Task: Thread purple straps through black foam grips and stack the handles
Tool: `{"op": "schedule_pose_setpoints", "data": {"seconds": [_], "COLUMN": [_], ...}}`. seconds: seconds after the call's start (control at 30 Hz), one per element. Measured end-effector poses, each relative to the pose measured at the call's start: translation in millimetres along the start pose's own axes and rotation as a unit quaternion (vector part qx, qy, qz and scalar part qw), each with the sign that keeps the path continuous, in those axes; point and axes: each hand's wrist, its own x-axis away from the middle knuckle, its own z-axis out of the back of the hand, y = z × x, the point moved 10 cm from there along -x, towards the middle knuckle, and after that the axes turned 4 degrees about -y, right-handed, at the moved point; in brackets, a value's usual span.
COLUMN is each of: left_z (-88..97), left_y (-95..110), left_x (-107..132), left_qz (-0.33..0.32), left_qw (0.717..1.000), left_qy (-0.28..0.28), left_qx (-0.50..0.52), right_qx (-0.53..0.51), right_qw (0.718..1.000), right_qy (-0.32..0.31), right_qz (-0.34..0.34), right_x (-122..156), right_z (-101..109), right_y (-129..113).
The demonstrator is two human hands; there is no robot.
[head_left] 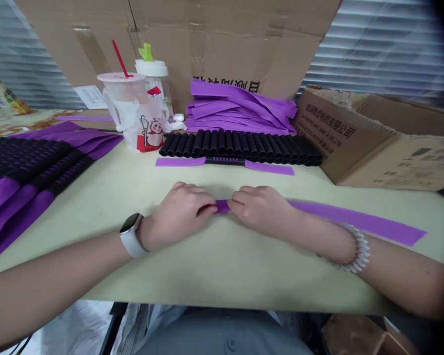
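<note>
Fingertips of the left hand [181, 212] and right hand [261, 209], curled closed and almost meeting, pinch the left end of a long flat purple fabric strip [373, 224]; the rest lies on the pale green tabletop [222, 266], running right beneath the right wrist. A white smartwatch [131, 235] and a white coiled bracelet [357, 251] mark the wrists. Beyond: a row of black ribbed plastic tubes [240, 145], a stack of purple strips [240, 108], and a clear lidded drink cup [126, 91] in a bag printed with a red-and-white cartoon figure. The brown cardboard box [355, 143] at right carries black Chinese print, too small to read.
</note>
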Motion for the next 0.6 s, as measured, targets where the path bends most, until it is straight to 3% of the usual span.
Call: {"op": "schedule_pose_setpoints", "data": {"seconds": [0.13, 0.3, 0.6], "left_z": [-2.2, -2.7, -2.1], "left_y": [6, 3, -3], "left_x": [1, 3, 0], "left_qz": [-0.009, 0.005, 0.009], "left_qw": [0.998, 0.999, 0.999], "left_qy": [-0.033, -0.033, -0.03], "left_qx": [-0.044, -0.023, -0.005], "right_qx": [-0.1, -0.259, -0.281], "right_qw": [0.994, 0.964, 0.957], "right_qy": [-0.01, 0.009, 0.042], "right_qz": [-0.032, -0.062, -0.065], "right_x": [1, -3, -8], "right_z": [1, -2, -7], "right_y": [2, 15, 22]}}
